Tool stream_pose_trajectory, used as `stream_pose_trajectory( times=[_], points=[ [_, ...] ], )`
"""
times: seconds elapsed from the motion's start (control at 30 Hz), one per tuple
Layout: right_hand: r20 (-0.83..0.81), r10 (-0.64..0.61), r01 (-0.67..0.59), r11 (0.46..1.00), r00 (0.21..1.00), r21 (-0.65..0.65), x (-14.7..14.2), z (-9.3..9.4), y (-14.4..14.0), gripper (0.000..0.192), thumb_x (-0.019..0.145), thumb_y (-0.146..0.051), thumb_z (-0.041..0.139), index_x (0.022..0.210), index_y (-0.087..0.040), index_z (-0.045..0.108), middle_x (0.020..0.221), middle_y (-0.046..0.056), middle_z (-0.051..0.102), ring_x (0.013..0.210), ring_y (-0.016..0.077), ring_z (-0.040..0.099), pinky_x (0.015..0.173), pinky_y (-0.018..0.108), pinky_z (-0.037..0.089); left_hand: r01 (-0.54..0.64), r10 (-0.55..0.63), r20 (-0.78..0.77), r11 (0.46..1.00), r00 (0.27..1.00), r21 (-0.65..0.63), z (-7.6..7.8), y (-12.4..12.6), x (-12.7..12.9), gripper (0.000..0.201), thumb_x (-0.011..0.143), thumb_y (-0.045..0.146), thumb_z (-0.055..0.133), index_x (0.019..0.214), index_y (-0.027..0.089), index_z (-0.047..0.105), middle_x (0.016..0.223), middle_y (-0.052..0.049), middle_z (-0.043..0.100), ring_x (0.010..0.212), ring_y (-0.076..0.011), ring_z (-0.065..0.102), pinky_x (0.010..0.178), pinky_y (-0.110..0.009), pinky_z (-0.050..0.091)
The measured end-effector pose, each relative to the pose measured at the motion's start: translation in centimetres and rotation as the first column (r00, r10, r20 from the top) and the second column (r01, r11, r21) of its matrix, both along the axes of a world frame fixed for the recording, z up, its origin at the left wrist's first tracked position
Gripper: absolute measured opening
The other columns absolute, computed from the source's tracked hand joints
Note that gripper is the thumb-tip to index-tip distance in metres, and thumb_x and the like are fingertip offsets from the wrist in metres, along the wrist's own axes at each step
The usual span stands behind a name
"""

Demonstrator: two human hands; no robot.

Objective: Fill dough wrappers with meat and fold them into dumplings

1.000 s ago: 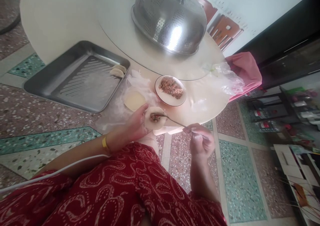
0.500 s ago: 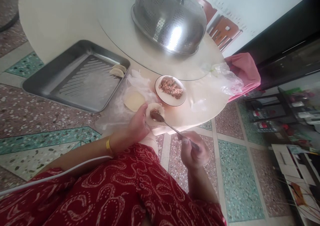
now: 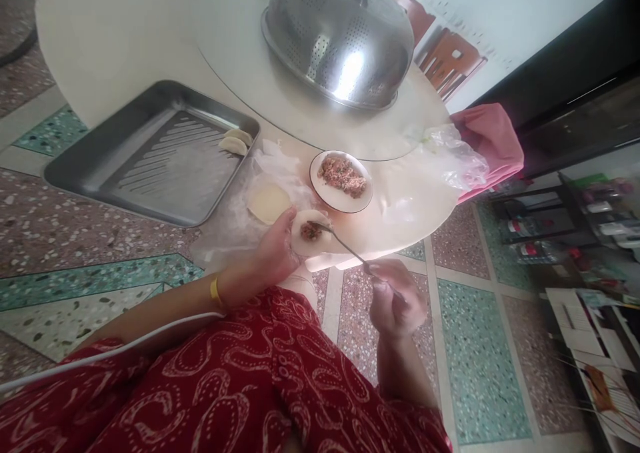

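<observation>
Cupping left hand (image 3: 278, 251): half-curled, you hold a thin round wrapper (image 3: 320, 243).
Right hand (image 3: 399, 298): closed around your slim metal spoon (image 3: 349, 247).

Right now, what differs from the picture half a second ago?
The right hand has shifted slightly rightward and turned the spoon, whose bowl now shows nearly edge-on at the filling. Nothing was newly grasped or let go: the left hand still holds the wrapper. The tray, dumplings and plate stayed put.
</observation>
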State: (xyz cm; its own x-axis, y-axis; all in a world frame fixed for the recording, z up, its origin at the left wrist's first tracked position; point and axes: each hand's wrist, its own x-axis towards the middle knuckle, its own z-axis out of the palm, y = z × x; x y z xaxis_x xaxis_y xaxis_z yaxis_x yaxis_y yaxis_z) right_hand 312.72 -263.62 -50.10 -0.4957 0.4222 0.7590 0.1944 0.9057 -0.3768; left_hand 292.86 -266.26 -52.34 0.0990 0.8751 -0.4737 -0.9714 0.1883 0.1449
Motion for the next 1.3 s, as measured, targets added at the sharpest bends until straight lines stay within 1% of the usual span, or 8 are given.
stream_pose_trajectory(
  times=[0.2,0.33,0.5,0.6,0.7,0.87,1.0,1.3],
  points=[
    [-0.275,-0.191,0.148,0.974,0.942,-0.17,-0.1,-2.3,3.3,0.025,0.092,-0.017,0.055,0.11,-0.03,0.067,0.081,-0.001,0.071,0.071,0.0115,0.069,0.059,0.026,0.057,0.049,-0.05,-0.031,0.998,0.998,-0.04,0.6,-0.2,0.1,0.044,0.1,0.034,0.033,0.109,0.005,0.066,0.098,-0.015,0.074,0.098,-0.0236,0.069,0.091,-0.035,0.054],
    [-0.211,-0.458,0.233,0.734,0.863,-0.638,-1.3,-5.7,6.8,0.017,0.091,-0.035,0.055,0.092,-0.02,0.064,0.08,0.0,0.069,0.063,0.0096,0.066,0.062,0.027,0.057,0.1,-0.101,-0.091,0.995,0.991,-0.019,0.9,-0.3,0.4,0.045,0.1,0.035,0.034,0.108,0.005,0.067,0.097,-0.016,0.074,0.094,-0.0249,0.07,0.084,-0.035,0.056],
    [-0.122,-0.471,0.243,0.64,0.874,-0.729,-1.2,-7.3,8.0,0.031,0.088,-0.045,0.055,0.104,-0.019,0.059,0.076,0.002,0.069,0.059,0.0111,0.063,0.061,0.03,0.056,0.212,-0.205,-0.108,0.976,0.973,0.058,1.3,-0.3,1.0,0.044,0.099,0.034,0.037,0.111,0.005,0.067,0.098,-0.015,0.074,0.097,-0.0241,0.069,0.089,-0.033,0.054],
    [-0.007,-0.514,0.377,0.639,0.858,-0.671,0.2,-6.5,6.3,0.038,0.089,-0.045,0.052,0.12,-0.023,0.055,0.083,0.003,0.066,0.067,0.0139,0.062,0.064,0.033,0.053,0.282,-0.272,-0.12,0.956,0.955,0.076,1.5,-0.5,1.4,0.046,0.099,0.039,0.039,0.115,0.006,0.066,0.102,-0.016,0.073,0.097,-0.0246,0.069,0.093,-0.036,0.052],
    [-0.037,-0.593,0.465,0.667,0.804,-0.583,1.3,-5.2,3.4,0.024,0.09,-0.043,0.053,0.104,-0.028,0.064,0.093,0.005,0.064,0.085,0.0184,0.063,0.074,0.038,0.053,0.343,-0.332,-0.139,0.937,0.933,0.062,1.5,-0.7,2.0,0.048,0.1,0.04,0.035,0.117,0.005,0.065,0.104,-0.016,0.072,0.098,-0.0244,0.068,0.094,-0.037,0.05],
    [-0.046,-0.321,0.169,0.61,0.946,-0.774,0.5,-4.3,0.0,0.02,0.086,-0.046,0.061,0.083,-0.03,0.072,0.103,0.003,0.066,0.1,0.0206,0.063,0.087,0.044,0.054,0.411,-0.4,-0.126,0.909,0.908,0.075,0.4,-0.6,3.4,0.039,0.099,0.032,0.039,0.104,0.007,0.069,0.096,-0.013,0.072,0.092,-0.0209,0.067,0.089,-0.032,0.051],
    [-0.203,-0.312,0.001,0.548,0.928,-0.837,-0.4,-5.1,-0.1,0.013,0.08,-0.039,0.069,0.074,-0.028,0.071,0.1,0.0,0.066,0.096,0.0178,0.067,0.087,0.04,0.055,0.434,-0.424,-0.101,0.894,0.9,0.109,-0.1,-0.7,4.0,0.035,0.096,0.03,0.044,0.092,0.008,0.07,0.088,-0.012,0.071,0.085,-0.0206,0.067,0.083,-0.031,0.053],
    [-0.059,-0.395,0.242,0.665,0.917,-0.706,1.1,-5.1,1.3,0.02,0.089,-0.041,0.057,0.083,-0.026,0.069,0.103,0.004,0.07,0.099,0.0193,0.067,0.086,0.04,0.055,0.377,-0.375,-0.157,0.926,0.914,-0.017,0.8,-0.5,3.7,0.036,0.1,0.023,0.038,0.093,0.01,0.071,0.092,-0.007,0.073,0.087,-0.0158,0.068,0.083,-0.025,0.053]
  ],
)
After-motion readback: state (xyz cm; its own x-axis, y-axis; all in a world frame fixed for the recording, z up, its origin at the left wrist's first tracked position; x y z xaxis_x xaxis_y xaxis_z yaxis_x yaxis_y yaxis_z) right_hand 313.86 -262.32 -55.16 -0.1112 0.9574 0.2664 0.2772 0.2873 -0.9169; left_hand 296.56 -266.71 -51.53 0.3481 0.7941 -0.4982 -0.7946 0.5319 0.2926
